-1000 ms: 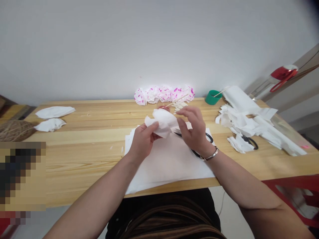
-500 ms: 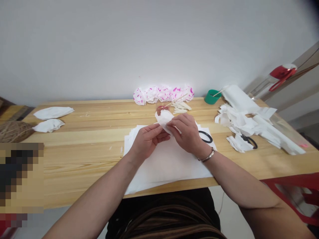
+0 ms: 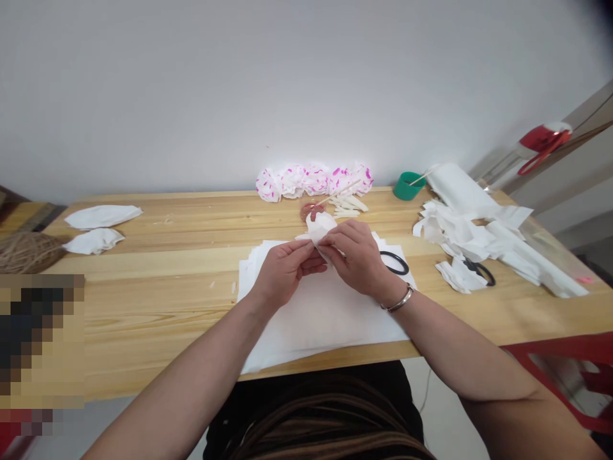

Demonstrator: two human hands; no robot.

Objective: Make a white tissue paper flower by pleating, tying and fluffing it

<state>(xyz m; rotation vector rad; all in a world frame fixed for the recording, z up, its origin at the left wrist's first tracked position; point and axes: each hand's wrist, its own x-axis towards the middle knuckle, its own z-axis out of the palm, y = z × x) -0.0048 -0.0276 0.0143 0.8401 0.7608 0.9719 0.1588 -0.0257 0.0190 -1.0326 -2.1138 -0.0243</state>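
Between my two hands is a small piece of thin white paper (image 3: 320, 225), gathered at its lower part and flaring at the top. My left hand (image 3: 283, 268) pinches it from the left with thumb and fingers. From the right, my right hand (image 3: 353, 255) grips the same piece, fingers closed around its base. Both hands are just above a stack of white sheets (image 3: 330, 319) on the wooden table (image 3: 158, 287). A black ring-shaped handle (image 3: 395, 262) shows beside my right wrist; the rest of that tool is hidden.
Pink-speckled white paper flowers (image 3: 316, 180) line the wall. Ahead lie a reddish dish (image 3: 309, 211) with a stick across it and pale strips (image 3: 348, 206). A green cup (image 3: 408, 186), paper scraps (image 3: 454, 230) and scissors (image 3: 481, 271) stand right; twine (image 3: 31, 252) and white paper pieces (image 3: 103, 217) lie left.
The paper's flared top has turned slightly to the right and changed shape between my fingers. Both hands keep nearly the same place, fingers shifting a little.
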